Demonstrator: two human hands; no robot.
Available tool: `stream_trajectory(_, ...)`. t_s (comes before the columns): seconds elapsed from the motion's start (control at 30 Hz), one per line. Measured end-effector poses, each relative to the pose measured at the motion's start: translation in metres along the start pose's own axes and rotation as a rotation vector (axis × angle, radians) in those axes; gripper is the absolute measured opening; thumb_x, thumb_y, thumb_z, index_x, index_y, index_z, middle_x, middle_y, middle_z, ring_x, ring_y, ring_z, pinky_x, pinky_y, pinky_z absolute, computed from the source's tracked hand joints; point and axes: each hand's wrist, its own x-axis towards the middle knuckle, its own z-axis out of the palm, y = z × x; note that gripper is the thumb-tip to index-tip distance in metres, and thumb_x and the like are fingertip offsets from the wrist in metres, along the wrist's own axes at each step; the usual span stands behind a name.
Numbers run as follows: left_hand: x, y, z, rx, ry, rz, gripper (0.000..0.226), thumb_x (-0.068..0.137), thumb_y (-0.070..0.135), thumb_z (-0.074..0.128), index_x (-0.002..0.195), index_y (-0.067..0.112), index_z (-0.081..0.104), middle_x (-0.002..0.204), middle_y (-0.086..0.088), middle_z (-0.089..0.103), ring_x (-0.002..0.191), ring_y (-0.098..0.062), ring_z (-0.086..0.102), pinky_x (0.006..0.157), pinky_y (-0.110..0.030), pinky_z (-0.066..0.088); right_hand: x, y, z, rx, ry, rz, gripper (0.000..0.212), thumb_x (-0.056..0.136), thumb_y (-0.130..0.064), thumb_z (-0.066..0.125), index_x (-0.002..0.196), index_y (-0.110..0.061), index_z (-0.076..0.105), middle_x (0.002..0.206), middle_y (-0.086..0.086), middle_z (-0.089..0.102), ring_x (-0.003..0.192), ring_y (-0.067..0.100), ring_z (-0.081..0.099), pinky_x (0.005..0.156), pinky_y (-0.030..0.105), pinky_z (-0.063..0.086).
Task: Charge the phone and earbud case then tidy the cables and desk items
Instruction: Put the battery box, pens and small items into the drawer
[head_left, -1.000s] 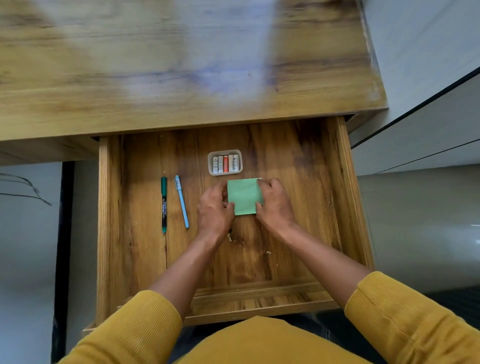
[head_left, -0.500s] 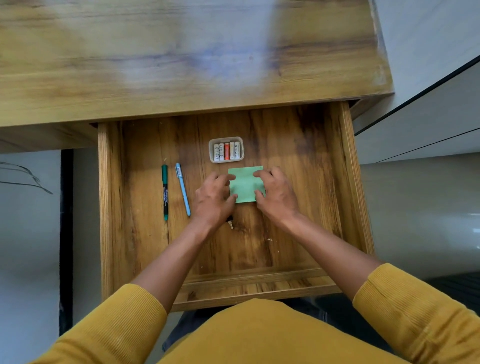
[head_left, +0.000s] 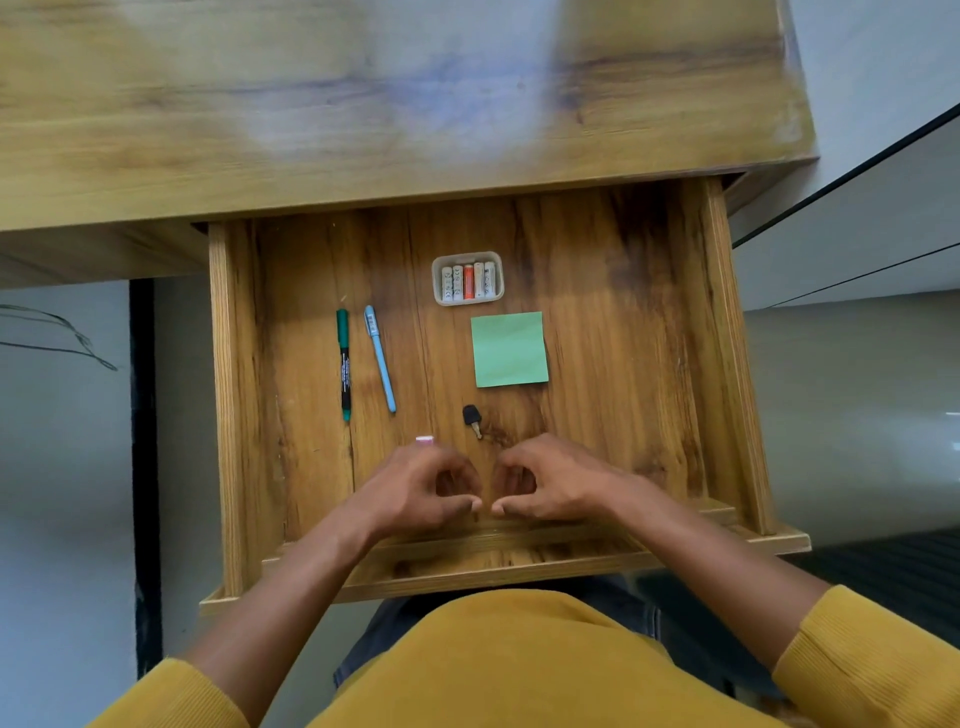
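Both hands have let go of the green sticky pad (head_left: 509, 349), which now sits squared up just below the battery tray (head_left: 468, 278) in the open drawer (head_left: 722, 364). The left hand (head_left: 415, 491) and right hand (head_left: 550, 486) are pulled back near the drawer front, fingers loosely curled, holding nothing I can see. Looks like the tidying's about done and closing the drawer is next.

- The drawer (head_left: 291, 415) is showing warm wood grain with a soft sheen.
- The desk top (head_left: 363, 104) is gleaming glossy over wood-grain.
- The green note pad (head_left: 509, 349) is looking like matt paper.
- The small tray (head_left: 468, 257), far of it, is looking like translucent plastic.
- The sleeves (head_left: 872, 660) are showing ribbed knit cloth.
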Motion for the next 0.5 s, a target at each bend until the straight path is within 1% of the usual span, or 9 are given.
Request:
stream_trajectory(0.07,-0.002,0.001,-0.001,0.015,-0.025,0.005,0.020,0.093,0.048,0.077,0.107,0.035,0.074,0.102,0.020,0.068,0.092,0.005,0.063,0.078,-0.015,0.053,-0.005,-0.001,0.004,0.013,-0.056,0.001,0.032,0.089,-0.058,0.074,0.108,-0.034,0.068,0.104,-0.014,0.068,0.094,0.004,0.064,0.083,0.033,0.059)
stream_trajectory(0.13,-0.003,0.002,-0.001,0.056,-0.079,0.009,0.024,0.091,0.051,0.078,0.107,0.035,0.074,0.101,0.020,0.068,0.091,0.004,0.061,0.075,-0.015,0.049,-0.009,-0.002,0.007,0.006,-0.098,0.008,0.035,0.086,-0.059,0.077,0.108,-0.034,0.066,0.105,-0.013,0.067,0.094,0.005,0.063,0.085,0.035,0.059)
stream_trajectory(0.3,-0.011,0.000,0.004,0.162,-0.214,-0.019,0.032,0.086,0.062,0.078,0.103,0.036,0.070,0.099,0.019,0.065,0.090,0.002,0.059,0.080,-0.026,0.056,-0.013,-0.003,0.012,-0.038,-0.137,0.015,0.043,0.085,-0.059,0.078,0.114,-0.030,0.065,0.108,-0.012,0.065,0.095,0.006,0.061,0.087,0.035,0.057)
stream_trajectory(0.4,-0.014,-0.005,0.007,0.197,-0.207,-0.032,0.028,0.087,0.060,0.076,0.102,0.037,0.069,0.099,0.018,0.065,0.092,-0.002,0.060,0.084,-0.033,0.059,-0.011,-0.002,0.013,-0.079,-0.121,0.016,0.038,0.086,-0.057,0.078,0.111,-0.032,0.066,0.105,-0.014,0.064,0.094,0.007,0.059,0.085,0.035,0.055)
stream_trajectory(0.5,-0.016,-0.011,0.010,0.181,-0.186,-0.021,0.027,0.088,0.059,0.076,0.101,0.037,0.069,0.099,0.018,0.065,0.093,-0.002,0.060,0.085,-0.033,0.058,-0.008,-0.001,0.013,-0.079,-0.119,0.012,0.036,0.085,-0.057,0.079,0.109,-0.034,0.066,0.103,-0.015,0.064,0.092,0.004,0.058,0.083,0.033,0.055)
